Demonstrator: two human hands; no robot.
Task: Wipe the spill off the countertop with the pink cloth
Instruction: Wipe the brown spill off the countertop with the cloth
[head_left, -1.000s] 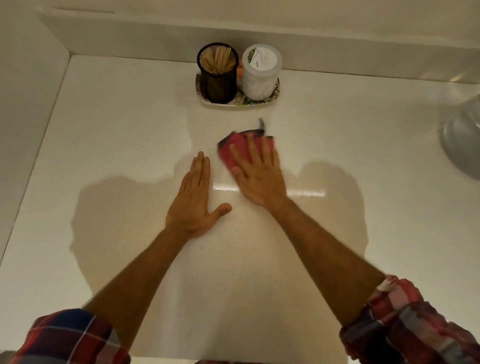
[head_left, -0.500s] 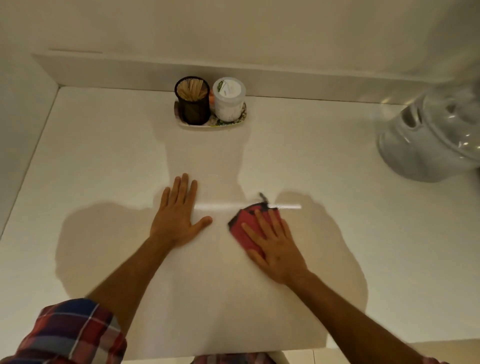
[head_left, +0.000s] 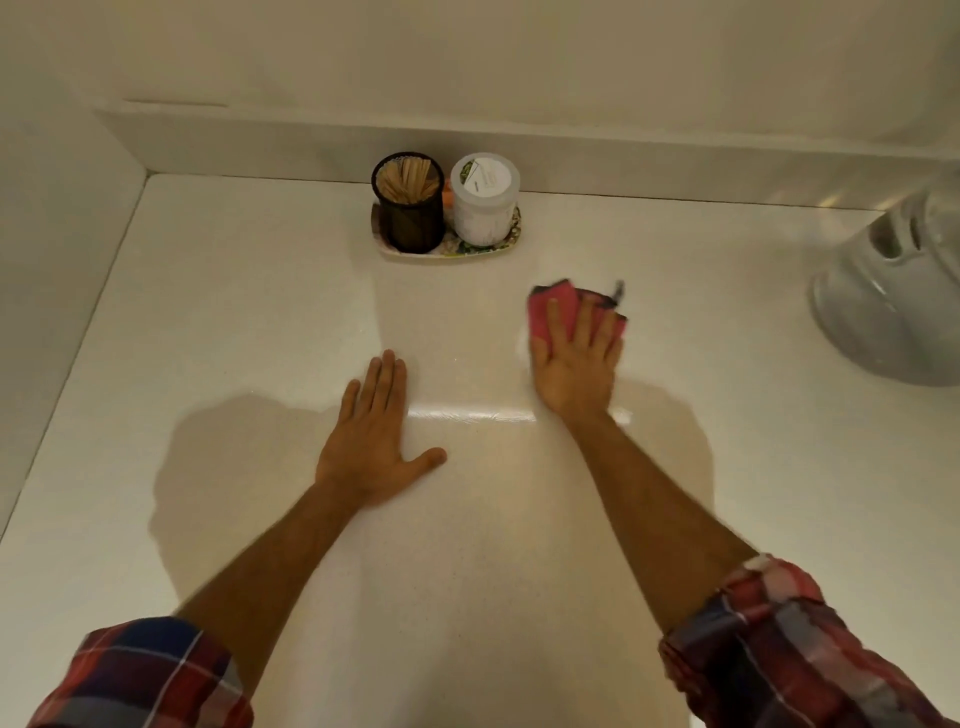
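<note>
Right hand (head_left: 574, 364): lay flat, fingers spread, pressing the cloth (head_left: 553, 306) onto the countertop (head_left: 234, 322), right of centre and near the tray (head_left: 511, 244). Left hand (head_left: 371, 441): open, palm down, on bare counter, holding nothing. Cloth: judged light, soft and limp, likely to bunch; best worked under a flat palm. Spill: a faint wet sheen by the cloth, extent unclear.

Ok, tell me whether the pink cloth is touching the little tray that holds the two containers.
Apart. The head view shows bare countertop between the pink cloth and the tray.
</note>
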